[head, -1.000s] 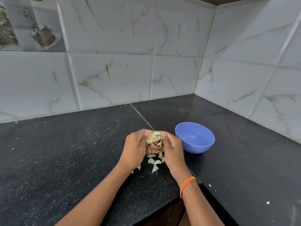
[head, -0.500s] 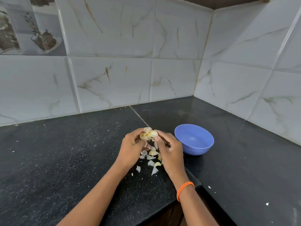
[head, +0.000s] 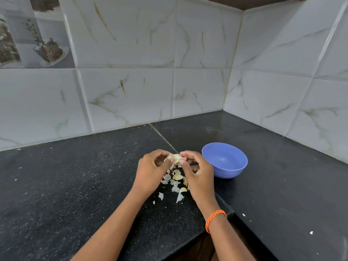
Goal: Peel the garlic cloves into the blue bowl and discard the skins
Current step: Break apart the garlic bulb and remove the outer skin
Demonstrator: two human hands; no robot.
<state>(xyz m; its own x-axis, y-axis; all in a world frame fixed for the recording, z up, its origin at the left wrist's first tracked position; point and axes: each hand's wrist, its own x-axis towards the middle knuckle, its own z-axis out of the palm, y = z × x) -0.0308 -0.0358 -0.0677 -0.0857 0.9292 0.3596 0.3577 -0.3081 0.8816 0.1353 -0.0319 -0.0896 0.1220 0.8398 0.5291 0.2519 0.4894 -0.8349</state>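
We held the garlic [head: 175, 157] up between our two hands, just above the black granite countertop [head: 75, 185] and a little to the left of the blue bowl [head: 225, 160]; its papery skin was partly loose, hanging in pale flaps at the left and underneath. The bowl sat upright on the counter just beside our right hand [head: 197, 176], not touching it, and as far as we could see into it, it held nothing: only smooth blue inside, no cloves. Our left hand [head: 150, 171] had its fingers curled in, with the thumb and fingertips pinching the left side of the garlic. Our right hand was curled likewise, its thumb and forefinger pinching the garlic's right side, the other fingers bent loosely toward the palm; whether they touched the garlic we could not tell. Directly below the hands, a scatter of garlic skins [head: 176, 182] lay on the counter, white and yellowish scraps close together, with a few smaller bits strayed toward us. An orange braided bracelet [head: 214, 219] circled our right wrist. Behind the counter rose grey marble-patterned wall tiles [head: 131, 91], meeting in a corner beyond the bowl.
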